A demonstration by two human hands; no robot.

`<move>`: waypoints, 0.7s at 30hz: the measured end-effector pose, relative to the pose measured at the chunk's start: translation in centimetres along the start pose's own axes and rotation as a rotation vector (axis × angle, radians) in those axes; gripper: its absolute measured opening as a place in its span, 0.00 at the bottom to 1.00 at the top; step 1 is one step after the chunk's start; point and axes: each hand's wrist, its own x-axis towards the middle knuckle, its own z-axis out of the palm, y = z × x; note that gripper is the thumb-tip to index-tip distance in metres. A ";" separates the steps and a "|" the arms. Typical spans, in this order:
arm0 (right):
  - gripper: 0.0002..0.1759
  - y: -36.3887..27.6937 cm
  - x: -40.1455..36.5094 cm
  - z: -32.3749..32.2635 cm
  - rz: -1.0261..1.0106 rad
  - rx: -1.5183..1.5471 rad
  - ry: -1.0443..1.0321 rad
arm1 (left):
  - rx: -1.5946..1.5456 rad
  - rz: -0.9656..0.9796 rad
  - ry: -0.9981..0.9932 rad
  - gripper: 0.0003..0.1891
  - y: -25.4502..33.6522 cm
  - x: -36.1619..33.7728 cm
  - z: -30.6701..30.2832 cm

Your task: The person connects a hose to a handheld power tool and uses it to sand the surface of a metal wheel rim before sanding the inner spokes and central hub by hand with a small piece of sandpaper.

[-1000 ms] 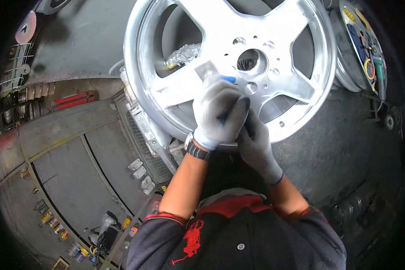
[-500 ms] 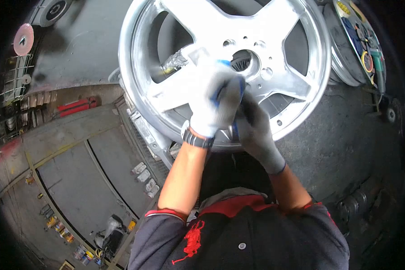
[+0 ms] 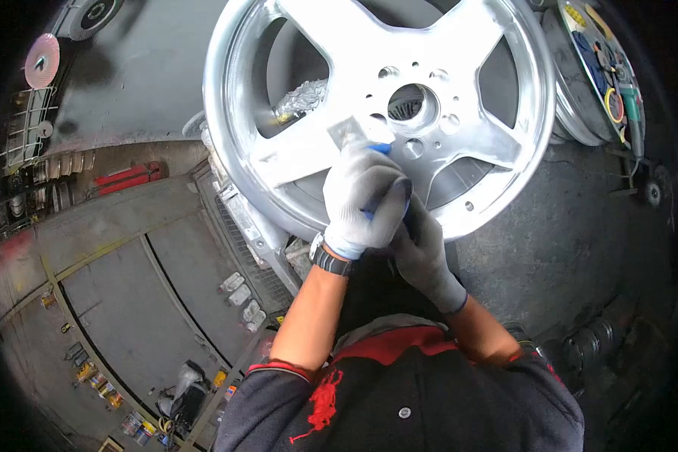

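Note:
A large silver alloy wheel [image 3: 437,181] with wide spokes lies face up in front of me. My left hand [image 3: 365,196], in a white and blue glove with a watch at the wrist, is closed over the lower left spoke. A small pale square pad [image 3: 346,132] sticks out past its fingers against the metal. Beside it, to the right and slightly lower, my right hand [image 3: 424,252] is gloved too, its fingers curled against the left hand near the rim's lower edge. What the right fingers hold, if anything, is hidden.
A tray [image 3: 609,83] with a green power tool [image 3: 634,117] and tape stands at upper right, above another wheel [image 3: 576,105]. A red case [image 3: 128,179] lies at left. Bottles and cans [image 3: 98,380] stand at lower left. A metal grate [image 3: 241,241] is under the wheel.
Both hands have moved down, toward my body, uncovering more of the wheel's hub. The square pad shows more clearly at the left fingertips.

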 end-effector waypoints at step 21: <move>0.28 0.2 -0.4 0.8 0.020 0.138 0.007 | -0.023 -0.255 0.046 0.08 0.0 -0.4 -0.5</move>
